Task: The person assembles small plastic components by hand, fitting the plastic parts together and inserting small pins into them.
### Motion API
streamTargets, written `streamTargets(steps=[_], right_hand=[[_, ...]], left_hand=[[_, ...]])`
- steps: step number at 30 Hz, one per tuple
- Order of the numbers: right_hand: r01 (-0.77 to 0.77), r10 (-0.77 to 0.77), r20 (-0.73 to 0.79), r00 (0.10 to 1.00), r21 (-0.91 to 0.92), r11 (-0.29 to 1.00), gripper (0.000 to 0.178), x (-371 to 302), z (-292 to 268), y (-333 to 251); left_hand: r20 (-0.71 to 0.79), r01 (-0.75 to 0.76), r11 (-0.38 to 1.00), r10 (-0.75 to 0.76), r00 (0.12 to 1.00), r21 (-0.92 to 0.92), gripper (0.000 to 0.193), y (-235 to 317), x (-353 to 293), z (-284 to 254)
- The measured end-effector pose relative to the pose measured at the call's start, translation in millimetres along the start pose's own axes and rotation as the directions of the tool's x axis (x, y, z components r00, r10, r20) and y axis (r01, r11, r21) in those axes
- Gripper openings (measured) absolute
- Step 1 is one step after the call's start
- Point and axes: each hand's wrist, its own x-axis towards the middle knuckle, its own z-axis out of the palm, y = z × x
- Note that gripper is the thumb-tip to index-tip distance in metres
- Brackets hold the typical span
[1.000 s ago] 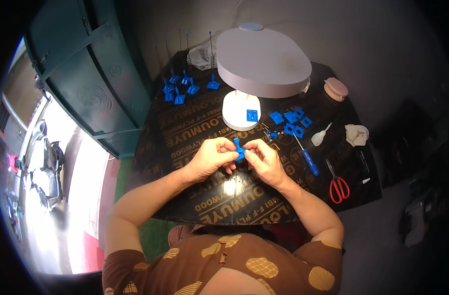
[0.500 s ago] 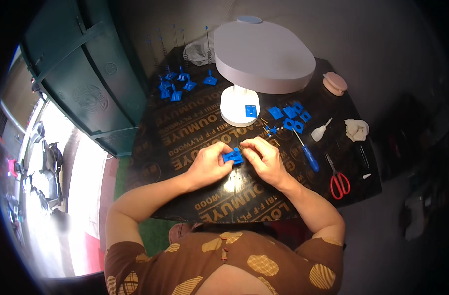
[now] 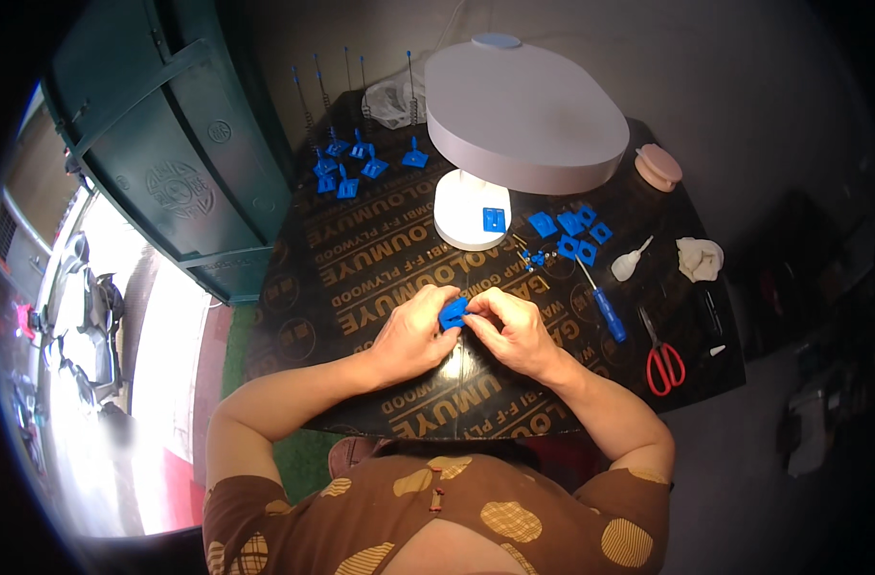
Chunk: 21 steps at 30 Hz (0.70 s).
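Above the near middle of the table, my left hand (image 3: 410, 333) is closed around a small blue plastic part (image 3: 452, 314), thumb below and fingers above it. Against the part's right side, my right hand (image 3: 510, 331) has its thumb and index fingertips drawn into a pinch. Whether something smaller sits between those fingertips is hidden. A matching flat blue piece (image 3: 494, 220) rests on the white lamp base (image 3: 456, 233). Farther right lies a group of blue square pieces (image 3: 569, 223), with tiny blue and metal bits (image 3: 536, 259) beside them.
A large white lamp head (image 3: 523, 115) overhangs the back. Blue-based parts with thin spring rods (image 3: 372, 163) stand at the far left. On the right lie a blue-handled screwdriver (image 3: 608, 311), red-handled scissors (image 3: 664, 369), a white nozzle bottle (image 3: 632, 261), crumpled white material (image 3: 699, 259) and a pink round container (image 3: 659, 168).
The blue part has tilted in my left fingers, and both hands sit slightly lower. My right fingertips have moved from above the part to its right side. The view has shifted a little.
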Motion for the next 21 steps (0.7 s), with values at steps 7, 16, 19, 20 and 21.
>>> streamTargets(steps=[7,16,19,20,21], right_hand=[[0.095,-0.099,-0.053,0.994,-0.066,0.993,0.011,3,-1,3],[0.105,-0.109,-0.062,0.992,-0.063,0.992,0.012,4,-1,4],[0.106,-0.109,-0.057,0.992,-0.045,0.993,0.013,3,1,5],[0.120,-0.121,-0.059,0.991,-0.025,0.993,0.013,4,2,6],[0.120,-0.121,-0.059,0.991,-0.024,0.992,0.013,3,1,5]], left_hand=[[0.315,0.469,0.597,-0.350,0.882,-0.651,0.040,-18,5,-4],[0.182,0.306,0.654,-0.252,0.950,-0.692,0.040,-20,3,7],[0.168,0.299,0.712,-0.250,0.954,-0.636,0.042,-18,2,5],[0.168,0.297,0.712,-0.248,0.954,-0.636,0.042,-17,2,6],[0.157,0.289,0.728,-0.246,0.957,-0.622,0.041,-16,1,6]])
